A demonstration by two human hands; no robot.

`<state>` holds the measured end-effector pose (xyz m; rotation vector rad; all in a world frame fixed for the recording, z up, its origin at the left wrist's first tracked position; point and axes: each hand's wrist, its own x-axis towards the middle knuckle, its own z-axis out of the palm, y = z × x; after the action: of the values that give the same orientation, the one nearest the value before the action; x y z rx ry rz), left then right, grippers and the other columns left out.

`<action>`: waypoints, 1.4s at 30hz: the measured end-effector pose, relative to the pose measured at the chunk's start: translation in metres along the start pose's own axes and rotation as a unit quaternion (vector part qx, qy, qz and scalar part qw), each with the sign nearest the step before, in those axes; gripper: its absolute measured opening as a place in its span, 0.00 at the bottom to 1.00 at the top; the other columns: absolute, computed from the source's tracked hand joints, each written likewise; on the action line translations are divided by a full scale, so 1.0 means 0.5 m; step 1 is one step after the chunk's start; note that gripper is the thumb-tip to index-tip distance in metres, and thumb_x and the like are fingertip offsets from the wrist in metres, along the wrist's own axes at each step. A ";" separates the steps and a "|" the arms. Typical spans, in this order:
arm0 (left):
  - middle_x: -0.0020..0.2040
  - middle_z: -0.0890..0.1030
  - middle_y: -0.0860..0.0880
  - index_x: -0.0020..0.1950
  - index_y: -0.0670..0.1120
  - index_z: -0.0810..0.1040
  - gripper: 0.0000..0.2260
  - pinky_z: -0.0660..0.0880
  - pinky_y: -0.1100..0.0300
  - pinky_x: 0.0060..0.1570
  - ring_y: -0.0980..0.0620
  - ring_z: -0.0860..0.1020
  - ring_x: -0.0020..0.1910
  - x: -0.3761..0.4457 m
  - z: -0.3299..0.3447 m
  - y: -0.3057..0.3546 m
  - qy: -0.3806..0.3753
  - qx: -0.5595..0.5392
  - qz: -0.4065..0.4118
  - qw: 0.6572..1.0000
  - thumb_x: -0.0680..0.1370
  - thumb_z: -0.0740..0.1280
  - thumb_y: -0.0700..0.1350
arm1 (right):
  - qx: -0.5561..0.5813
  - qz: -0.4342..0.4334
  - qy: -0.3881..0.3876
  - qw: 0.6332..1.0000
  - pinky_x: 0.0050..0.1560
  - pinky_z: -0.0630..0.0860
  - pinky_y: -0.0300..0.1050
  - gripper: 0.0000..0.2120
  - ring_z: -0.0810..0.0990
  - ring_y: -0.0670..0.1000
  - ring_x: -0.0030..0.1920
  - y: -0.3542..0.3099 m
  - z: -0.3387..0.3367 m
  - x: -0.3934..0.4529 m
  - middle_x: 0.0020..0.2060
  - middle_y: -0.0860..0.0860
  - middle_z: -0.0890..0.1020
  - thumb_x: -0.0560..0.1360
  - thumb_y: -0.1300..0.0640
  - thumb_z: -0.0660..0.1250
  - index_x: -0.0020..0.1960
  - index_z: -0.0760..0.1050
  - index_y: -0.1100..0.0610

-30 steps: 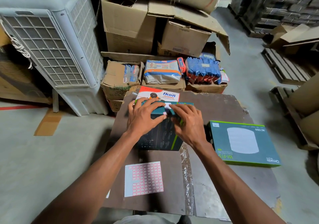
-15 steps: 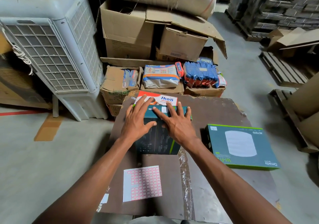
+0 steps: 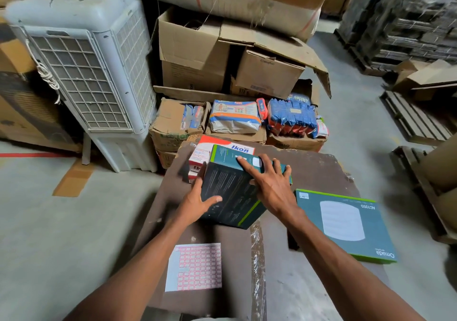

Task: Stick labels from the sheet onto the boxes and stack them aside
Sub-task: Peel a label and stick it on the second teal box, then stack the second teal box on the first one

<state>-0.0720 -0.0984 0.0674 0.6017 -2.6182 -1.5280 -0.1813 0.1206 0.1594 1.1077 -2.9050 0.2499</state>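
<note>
1. On the far left stands a white cooler [image 3: 81, 73], on the floor beside the counter [image 3: 321, 172].
2. Near the front edge of the counter lies the sheet [image 3: 194, 267] of pink labels, flat.
3. Left hand [image 3: 197, 202] holds the left edge of the dark box [image 3: 230, 197], thumb on its top face; this grip is closed on the box.
4. Behind it, a red-white box [image 3: 222, 146] lies partly under the tilted dark box.
5. Right hand [image 3: 269, 184] lies on the dark box with spread, straight fingers; this grip is open.
6. To the right, a flat teal box [image 3: 346, 224] lies on the counter, apart from the hands.
</note>
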 end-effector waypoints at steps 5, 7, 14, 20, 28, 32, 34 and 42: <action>0.80 0.61 0.53 0.80 0.68 0.48 0.48 0.66 0.43 0.74 0.49 0.63 0.78 0.024 0.008 0.002 0.036 -0.005 0.060 0.998 0.73 0.78 0.48 | 0.086 0.038 0.044 0.995 0.70 0.60 0.78 0.45 0.62 0.61 0.73 0.042 0.024 -0.037 0.75 0.56 0.59 0.81 0.58 0.66 0.79 0.39 0.29; 0.77 0.63 0.50 0.80 0.68 0.51 0.44 0.65 0.38 0.73 0.45 0.64 0.75 0.041 0.002 0.009 0.060 0.077 0.099 0.990 0.75 0.76 0.49 | 0.145 0.048 0.056 0.987 0.68 0.65 0.76 0.47 0.65 0.59 0.70 0.065 0.049 -0.051 0.72 0.54 0.61 0.80 0.62 0.66 0.79 0.39 0.31; 0.76 0.63 0.44 0.76 0.75 0.39 0.46 0.56 0.35 0.74 0.40 0.60 0.76 0.063 0.011 0.047 0.048 0.352 0.173 0.919 0.76 0.73 0.56 | 0.349 0.134 0.010 0.927 0.73 0.67 0.64 0.52 0.66 0.51 0.69 0.099 0.135 -0.110 0.71 0.52 0.65 0.77 0.67 0.66 0.80 0.36 0.33; 0.80 0.58 0.43 0.76 0.73 0.37 0.42 0.50 0.33 0.71 0.39 0.55 0.78 0.049 0.074 0.058 -0.003 0.455 0.153 0.877 0.79 0.68 0.57 | 0.481 0.224 0.005 0.848 0.73 0.70 0.63 0.52 0.69 0.56 0.73 0.099 0.169 -0.114 0.74 0.51 0.69 0.73 0.60 0.75 0.81 0.44 0.35; 0.79 0.58 0.43 0.78 0.70 0.38 0.45 0.49 0.31 0.69 0.39 0.56 0.77 0.041 0.139 0.040 -0.023 0.489 0.127 0.863 0.78 0.70 0.54 | 0.422 0.260 0.008 0.868 0.70 0.74 0.57 0.28 0.72 0.53 0.69 0.116 0.143 -0.092 0.72 0.50 0.70 0.75 0.33 0.68 0.72 0.68 0.38; 0.77 0.61 0.49 0.81 0.65 0.43 0.43 0.51 0.34 0.71 0.44 0.57 0.76 0.049 0.123 0.045 -0.035 0.434 0.117 0.892 0.78 0.70 0.58 | 0.431 0.331 -0.007 0.840 0.64 0.78 0.59 0.27 0.77 0.54 0.63 0.112 0.144 -0.053 0.69 0.54 0.75 0.79 0.33 0.61 0.71 0.74 0.48; 0.76 0.64 0.52 0.82 0.61 0.47 0.41 0.50 0.38 0.73 0.48 0.60 0.75 0.049 0.101 0.048 -0.039 0.391 0.117 0.912 0.77 0.69 0.61 | 0.483 0.396 -0.014 0.780 0.54 0.82 0.61 0.21 0.80 0.55 0.53 0.113 0.140 -0.035 0.59 0.56 0.80 0.82 0.38 0.60 0.65 0.76 0.52; 0.78 0.65 0.55 0.77 0.62 0.65 0.33 0.43 0.25 0.70 0.47 0.58 0.79 0.061 -0.002 0.010 0.018 0.363 -0.027 0.931 0.76 0.54 0.76 | 0.500 0.513 -0.106 0.690 0.37 0.82 0.60 0.12 0.80 0.61 0.45 0.129 0.124 0.010 0.50 0.62 0.81 0.80 0.54 0.63 0.57 0.76 0.61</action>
<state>-0.1013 -0.1076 0.0676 0.7193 -3.1142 -0.4842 -0.2257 0.1547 0.0894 -0.8668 -3.1162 1.9404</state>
